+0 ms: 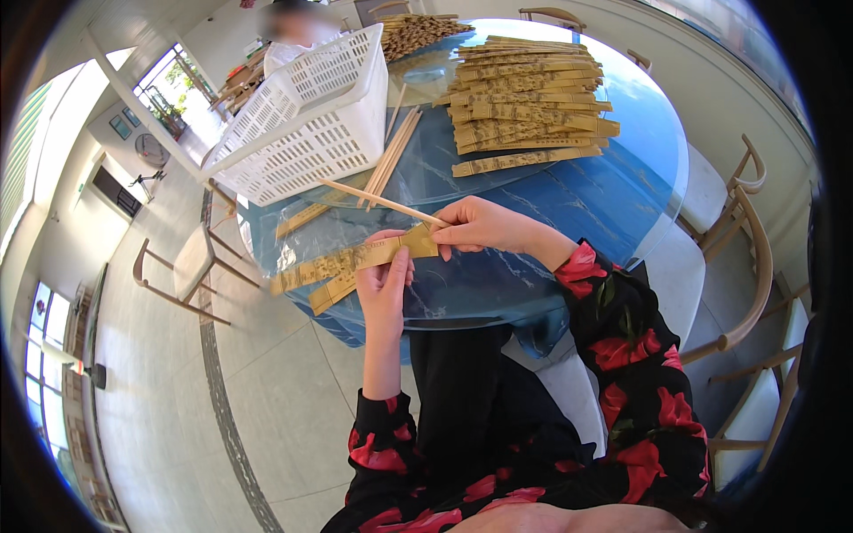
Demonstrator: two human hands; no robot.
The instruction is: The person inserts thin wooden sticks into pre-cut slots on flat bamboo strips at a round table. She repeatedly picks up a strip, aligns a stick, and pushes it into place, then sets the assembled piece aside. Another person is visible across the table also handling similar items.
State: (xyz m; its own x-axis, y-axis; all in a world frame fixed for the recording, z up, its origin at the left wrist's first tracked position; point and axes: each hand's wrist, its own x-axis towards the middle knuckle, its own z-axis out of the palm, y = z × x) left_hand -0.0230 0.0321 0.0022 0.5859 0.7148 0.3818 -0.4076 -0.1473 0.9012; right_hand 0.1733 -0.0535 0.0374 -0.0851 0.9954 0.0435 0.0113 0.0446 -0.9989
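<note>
One round table point(635, 200) with a blue marbled cover stands before the seated person, its near edge just beyond the lap. On its far left sits a white slotted basket point(311, 151); toward the far right lies a broad, uneven pile of wrappers point(529, 98), flat and tan-gold. The held wrapper point(418, 242), over the near side of the table, is the same tan-gold, with dark print on its left part and a plain right end. A pale wooden chopstick point(382, 201) — slim and straight — slants above it from far left to near right.

Fingers cover part of the held wrapper, so I cannot tell whether the printed strip running on to the left belongs to it or lies beneath. The chopstick's near end disappears into the grip, and it could be one stick or two pressed together.

The left hand point(384, 277) pinches the wrapper, thumb on top and fingers behind. The right hand point(480, 224) grasps the chopstick between thumb and fingers, its fingertips right by the wrapper's plain end — whether they also hold that end is unclear.
</note>
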